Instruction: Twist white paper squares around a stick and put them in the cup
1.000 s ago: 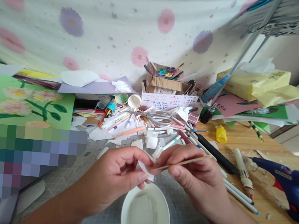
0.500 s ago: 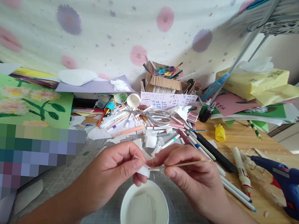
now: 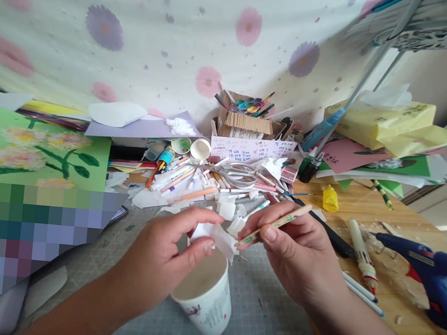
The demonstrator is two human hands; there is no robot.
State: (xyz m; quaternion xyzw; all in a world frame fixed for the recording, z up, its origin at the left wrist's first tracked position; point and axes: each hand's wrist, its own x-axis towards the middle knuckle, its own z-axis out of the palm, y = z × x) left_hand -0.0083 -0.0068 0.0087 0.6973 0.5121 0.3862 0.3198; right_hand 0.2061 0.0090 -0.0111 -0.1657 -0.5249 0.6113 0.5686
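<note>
A curled piece of white paper (image 3: 217, 237) lies in my left hand (image 3: 171, 246), between the thumb and forefinger. The fingers behind the paper are hidden. My right hand (image 3: 292, 246) grips a thin flat wooden stick (image 3: 273, 227) with green marks, pinched between thumb and fingers. The stick's pointed tip meets the right end of the paper. Below the left hand, a printed white paper cup (image 3: 209, 304) is tilted, its mouth towards the upper left. Part of the rim is hidden behind my left hand and the paper.
A grey cutting mat (image 3: 265, 317) lies under the cup. Behind my hands are scattered markers, paper scraps and metal scissors (image 3: 238, 175). To the right lie a blue glue gun (image 3: 419, 257) and a white pen (image 3: 360, 252). A green flower picture (image 3: 100, 141) stands at left.
The cup has gone from upright to tilted, and its printed side now shows. My left thumb and forefinger have parted around the paper. The stick has turned, showing its green marks.
</note>
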